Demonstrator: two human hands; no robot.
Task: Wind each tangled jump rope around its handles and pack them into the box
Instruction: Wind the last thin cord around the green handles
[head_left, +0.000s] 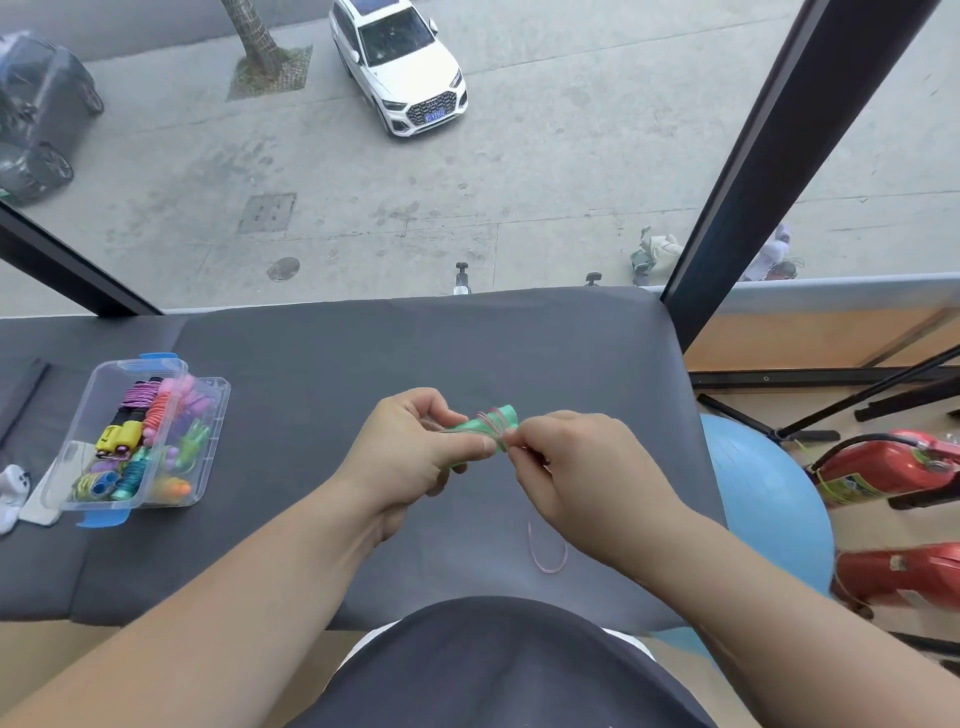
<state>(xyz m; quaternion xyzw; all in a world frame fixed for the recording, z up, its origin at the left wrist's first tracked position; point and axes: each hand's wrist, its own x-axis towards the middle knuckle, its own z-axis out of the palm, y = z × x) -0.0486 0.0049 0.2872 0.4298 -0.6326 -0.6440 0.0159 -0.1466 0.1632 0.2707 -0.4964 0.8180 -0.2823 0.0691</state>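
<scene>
Step in hand, by judgement: winding, late stage. Green handles (485, 427) gripped together in left hand (410, 447), thumb across them, held above the desk (363, 353). Several turns of thin pink cord (497, 425) around the handles, right at the fingertips of right hand (576, 467). Cord pinched there; hands close together, nearly touching. Short slack loop hanging below right hand, near the desk top. Box (217, 415) well off to the left of left hand, lid off, holding several wound ropes (156, 415).

Next, probably: take up the slack in tight turns, tuck the end, then carry the bundle leftward into a free gap in the box.
</scene>
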